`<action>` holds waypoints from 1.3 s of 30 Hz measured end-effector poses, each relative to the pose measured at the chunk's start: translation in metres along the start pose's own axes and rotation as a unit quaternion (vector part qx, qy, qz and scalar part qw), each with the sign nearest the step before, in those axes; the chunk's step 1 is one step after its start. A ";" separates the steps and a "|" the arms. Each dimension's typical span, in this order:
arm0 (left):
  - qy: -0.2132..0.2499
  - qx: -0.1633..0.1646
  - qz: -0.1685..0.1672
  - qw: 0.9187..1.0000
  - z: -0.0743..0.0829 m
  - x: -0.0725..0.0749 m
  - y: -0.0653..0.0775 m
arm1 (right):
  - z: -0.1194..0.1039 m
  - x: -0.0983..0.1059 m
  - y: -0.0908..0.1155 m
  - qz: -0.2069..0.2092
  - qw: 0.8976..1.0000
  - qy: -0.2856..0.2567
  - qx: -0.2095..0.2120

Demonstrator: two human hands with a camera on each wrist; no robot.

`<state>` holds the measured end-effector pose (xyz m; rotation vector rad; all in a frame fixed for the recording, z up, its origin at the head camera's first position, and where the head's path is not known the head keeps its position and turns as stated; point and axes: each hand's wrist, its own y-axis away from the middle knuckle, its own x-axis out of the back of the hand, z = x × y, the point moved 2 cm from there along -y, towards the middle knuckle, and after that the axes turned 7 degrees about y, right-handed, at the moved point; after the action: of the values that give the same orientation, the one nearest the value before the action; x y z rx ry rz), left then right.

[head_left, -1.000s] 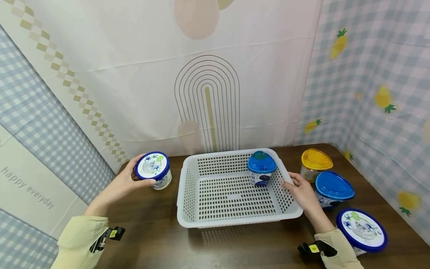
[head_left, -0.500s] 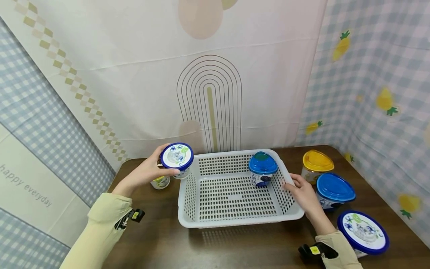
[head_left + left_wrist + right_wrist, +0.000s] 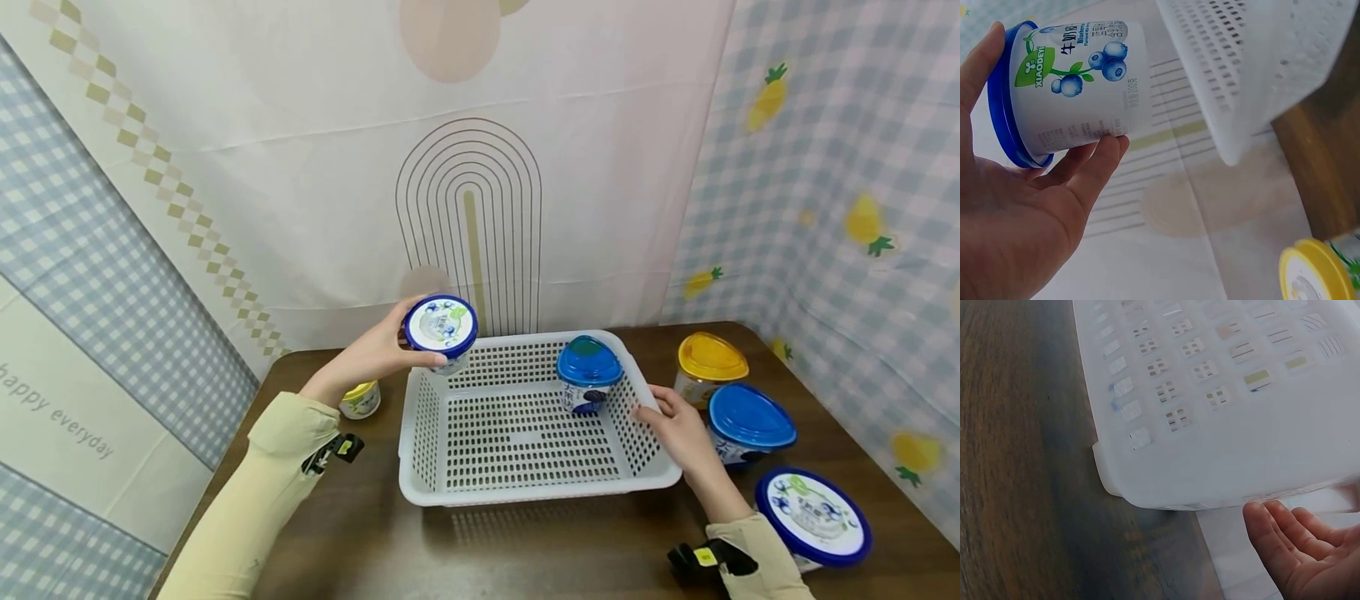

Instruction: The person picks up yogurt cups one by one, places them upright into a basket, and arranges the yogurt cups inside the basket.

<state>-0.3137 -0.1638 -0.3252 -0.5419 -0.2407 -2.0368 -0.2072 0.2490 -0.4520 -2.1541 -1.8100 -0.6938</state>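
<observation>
My left hand (image 3: 378,348) grips a yogurt cup (image 3: 441,327) by its dark blue lid, raised over the back left corner of the white basket (image 3: 540,498). Blueberries are printed on the held cup's white side (image 3: 1094,75) in the left wrist view, where it lies tilted in the fingers. At the basket's right rim, my right hand (image 3: 678,433) holds on, its thumb reaching over to the inner side. Inside the basket, by the right wall, a cup with a bright blue lid (image 3: 588,373) stands upright.
Left of the basket stands a small yellow-lidded cup (image 3: 362,402), partly behind the left forearm. Along the table's right side are a yellow-lidded cup (image 3: 711,358), a blue-lidded cup (image 3: 750,417) and a round blueberry cup (image 3: 813,517). A curtain (image 3: 322,208) hangs behind the table.
The left hand has carried the blueberry cup rightward from the table's left side to over the basket's corner, uncovering the small yellow-lidded cup. The right hand stays on the rim.
</observation>
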 end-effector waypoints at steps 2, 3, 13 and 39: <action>0.008 -0.006 -0.005 1.000 0.005 -0.003 -0.006 | 0.000 0.000 0.000 0.001 1.000 -0.001 0.001; 0.010 -0.008 -0.007 1.000 0.008 -0.004 -0.010 | 0.000 0.001 0.000 0.000 1.000 -0.002 0.000; 0.001 -0.031 -0.015 0.999 0.035 -0.016 -0.031 | -0.001 0.001 -0.002 0.002 1.000 -0.007 -0.004; 0.015 -0.025 -0.072 0.997 0.032 -0.082 -0.068 | 0.001 0.000 -0.001 0.001 1.000 -0.003 -0.001</action>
<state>-0.3285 -0.0536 -0.3322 -0.5382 -0.2152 -2.1937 -0.2080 0.2498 -0.4528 -2.1611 -1.8108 -0.6892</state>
